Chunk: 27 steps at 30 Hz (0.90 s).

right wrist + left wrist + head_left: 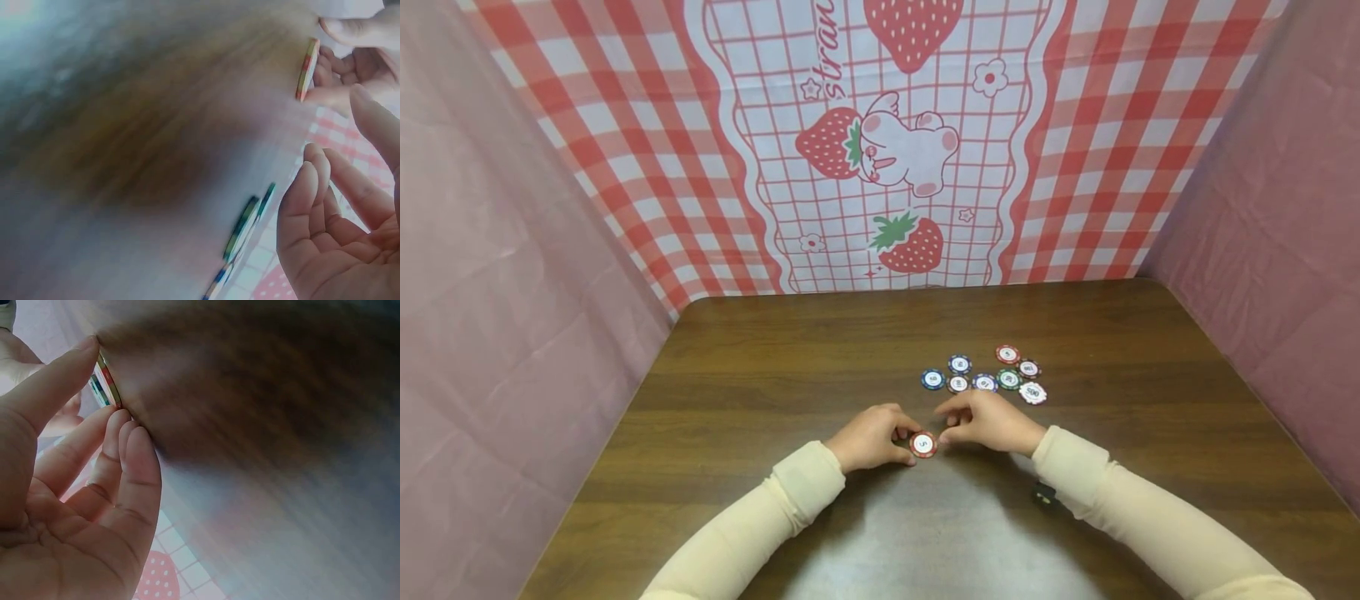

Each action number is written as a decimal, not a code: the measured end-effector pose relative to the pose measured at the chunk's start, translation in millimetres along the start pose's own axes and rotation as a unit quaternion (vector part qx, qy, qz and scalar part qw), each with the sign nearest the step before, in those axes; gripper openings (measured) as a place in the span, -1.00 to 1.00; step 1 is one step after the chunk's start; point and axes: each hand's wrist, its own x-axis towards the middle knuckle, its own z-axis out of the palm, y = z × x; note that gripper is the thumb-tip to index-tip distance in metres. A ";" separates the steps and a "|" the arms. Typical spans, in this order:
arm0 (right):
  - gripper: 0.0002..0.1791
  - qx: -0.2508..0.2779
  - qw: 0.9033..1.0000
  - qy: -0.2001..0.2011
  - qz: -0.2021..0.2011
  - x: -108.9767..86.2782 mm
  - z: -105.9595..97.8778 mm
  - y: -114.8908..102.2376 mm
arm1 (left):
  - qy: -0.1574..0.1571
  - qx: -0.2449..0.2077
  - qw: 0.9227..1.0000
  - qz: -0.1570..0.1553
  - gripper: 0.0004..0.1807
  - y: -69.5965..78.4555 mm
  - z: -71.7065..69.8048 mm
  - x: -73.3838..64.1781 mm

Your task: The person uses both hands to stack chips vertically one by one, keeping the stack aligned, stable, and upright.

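Observation:
A red-rimmed poker chip point(923, 444) marked 5 lies on the table between the two hands. My left hand point(871, 439) holds it by its edge, thumb at the near side and index finger at the far side; its other fingers bend in behind the index finger in the left wrist view. Just right of the chip, my right hand point(988, 423) has thumb and fingers apart with nothing between them, its thumb tip close to the chip's right edge. Beyond its fingers lie a blue chip point(985, 383) and a green chip point(1009, 379).
Several more chips lie beyond the right hand, among them a blue one point(933, 379), a red one point(1007, 354) and a white one point(1033, 392). The wooden table point(760, 350) meets a strawberry-print cloth point(902, 167) at the back and pink cloth at both sides.

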 end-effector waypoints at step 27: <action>-0.53 0.009 0.995 0.047 0.083 -13.7 -31.0 39.4 | 0.003 0.006 1.000 0.004 -0.64 1.6 1.0 3.5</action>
